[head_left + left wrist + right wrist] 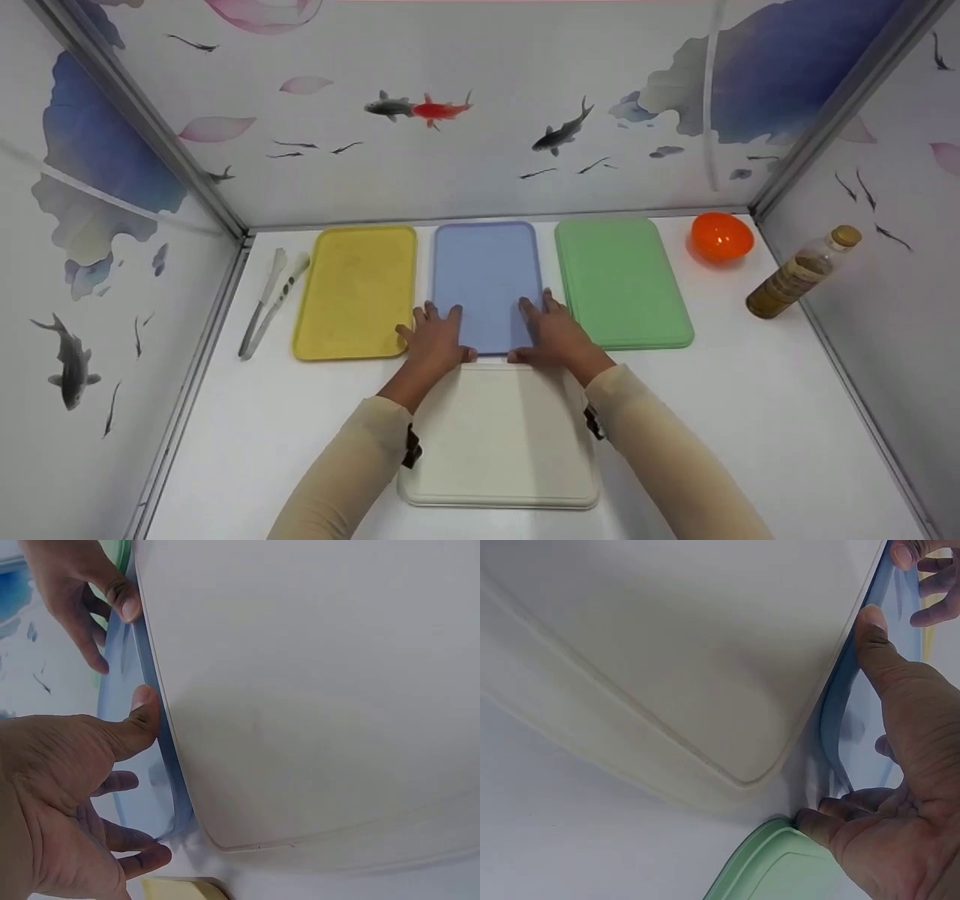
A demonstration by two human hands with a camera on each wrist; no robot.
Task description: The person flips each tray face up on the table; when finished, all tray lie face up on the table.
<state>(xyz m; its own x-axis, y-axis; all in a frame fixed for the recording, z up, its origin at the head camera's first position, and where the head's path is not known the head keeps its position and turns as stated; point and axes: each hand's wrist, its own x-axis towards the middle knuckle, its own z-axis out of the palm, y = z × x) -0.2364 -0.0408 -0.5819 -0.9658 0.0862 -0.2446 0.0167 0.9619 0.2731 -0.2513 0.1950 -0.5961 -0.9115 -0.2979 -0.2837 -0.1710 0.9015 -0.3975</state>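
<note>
In the head view a blue tray [487,281] lies at the middle of the back of the table. My left hand [435,341] holds its near left corner, thumb on the near edge and fingers spread about the left side. At the near right corner my right hand [555,334] holds it in like manner. Both wrist views show the thumbs against the tray's near wall; the left fingertips [154,859] touch its side. Just below the hands lies a cream-white tray [502,442], close to the blue one's near edge.
Left of the blue tray is a yellow tray [356,292], with metal tongs [270,307] beyond it. A green tray [622,285], seemingly stacked, lies to the right. An orange bowl [720,236] and a yellow-capped bottle [795,281] stand at the back right. Patterned panels [480,172] enclose the table.
</note>
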